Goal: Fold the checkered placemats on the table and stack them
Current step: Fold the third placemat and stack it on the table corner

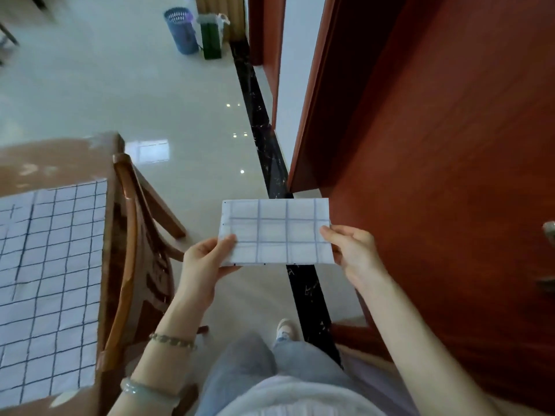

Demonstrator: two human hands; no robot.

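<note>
A folded white placemat with blue check lines is held flat in the air above the floor, away from the table. My left hand pinches its lower left corner, thumb on top. My right hand grips its right edge. A larger checkered placemat lies spread out on the wooden table at the left.
A wooden chair stands between the table and my legs. A red-brown door fills the right side, with its handle at the edge. A blue basket and a green bin stand far off on the shiny tiled floor.
</note>
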